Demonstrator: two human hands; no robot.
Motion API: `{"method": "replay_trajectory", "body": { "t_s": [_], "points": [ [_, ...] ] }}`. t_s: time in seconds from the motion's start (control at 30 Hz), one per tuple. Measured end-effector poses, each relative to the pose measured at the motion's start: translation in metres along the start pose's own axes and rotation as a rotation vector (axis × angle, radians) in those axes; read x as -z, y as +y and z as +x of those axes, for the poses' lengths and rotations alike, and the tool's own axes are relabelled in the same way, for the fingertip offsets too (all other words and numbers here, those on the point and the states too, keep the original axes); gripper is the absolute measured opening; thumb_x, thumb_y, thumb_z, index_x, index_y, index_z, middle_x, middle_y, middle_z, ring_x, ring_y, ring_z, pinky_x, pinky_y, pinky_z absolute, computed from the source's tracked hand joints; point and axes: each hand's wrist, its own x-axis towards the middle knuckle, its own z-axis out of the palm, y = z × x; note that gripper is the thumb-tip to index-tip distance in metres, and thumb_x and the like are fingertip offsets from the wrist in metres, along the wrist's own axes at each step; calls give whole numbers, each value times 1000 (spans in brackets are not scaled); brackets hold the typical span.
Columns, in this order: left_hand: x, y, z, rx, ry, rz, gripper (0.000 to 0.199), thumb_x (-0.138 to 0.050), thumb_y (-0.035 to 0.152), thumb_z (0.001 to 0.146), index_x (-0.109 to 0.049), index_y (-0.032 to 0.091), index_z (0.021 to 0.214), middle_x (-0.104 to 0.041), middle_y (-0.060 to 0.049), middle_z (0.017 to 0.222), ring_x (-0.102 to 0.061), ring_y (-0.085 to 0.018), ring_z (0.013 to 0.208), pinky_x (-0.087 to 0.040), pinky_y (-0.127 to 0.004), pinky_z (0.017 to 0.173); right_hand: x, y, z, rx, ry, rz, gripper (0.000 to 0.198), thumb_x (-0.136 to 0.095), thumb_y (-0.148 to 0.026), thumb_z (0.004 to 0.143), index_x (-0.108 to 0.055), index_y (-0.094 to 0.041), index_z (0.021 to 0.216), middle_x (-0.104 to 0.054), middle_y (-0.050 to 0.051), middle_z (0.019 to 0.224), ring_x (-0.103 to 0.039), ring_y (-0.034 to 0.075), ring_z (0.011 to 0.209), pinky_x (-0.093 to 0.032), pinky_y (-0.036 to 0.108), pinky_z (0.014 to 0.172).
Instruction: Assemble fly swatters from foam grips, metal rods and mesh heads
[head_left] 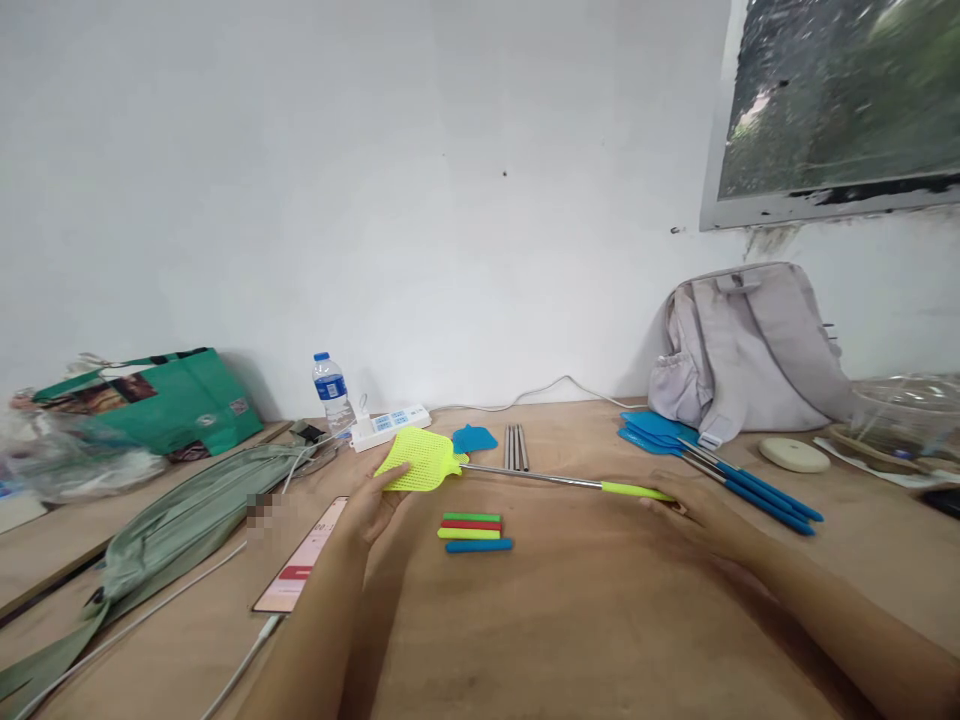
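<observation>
A yellow-green fly swatter with a metal rod is stretched between my two hands above the table. My left hand pinches the edge of its mesh head. The yellow grip at the other end is held by my right hand, fingers closed round it. Below the rod lie a green, a red and a yellow handle sleeve, with a blue sleeve just nearer. Behind the rod are a loose blue swatter head and several metal rods. Several blue fly swatters lie stacked at the right.
A grey backpack, a round cream object and a clear plastic container stand at the right. Leftward are a power strip, a water bottle, a phone, a grey-green strap bag and a green bag.
</observation>
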Motion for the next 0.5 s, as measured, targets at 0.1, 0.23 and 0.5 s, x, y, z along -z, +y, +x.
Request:
{"method": "replay_trajectory", "body": {
  "t_s": [0.1,0.23,0.5],
  "points": [
    [7,0,-5,152,-177,144,45,-67,9,61,-54,14,104,-66,-9,97,-64,-24,85,-53,-29,70,13,15,-5,4,-31,-117,35,-39,-40,84,-56,-22,109,-62,9,100,-57,24,92,-46,39,79],
    [-8,-7,-14,221,-185,264,49,-74,21,60,-48,20,101,-67,-7,91,-65,-27,80,-54,-39,69,18,22,-8,27,-22,-220,31,-40,-41,84,-58,-22,101,-62,9,97,-56,23,90,-45,36,75],
    [-19,-22,-15,20,-109,446,49,-76,30,55,-40,23,88,-65,-2,82,-65,-22,73,-55,-35,60,12,11,-7,-44,40,-214,31,-40,-43,83,-62,-21,82,-64,6,77,-58,20,71,-43,30,61]
  ]
}}
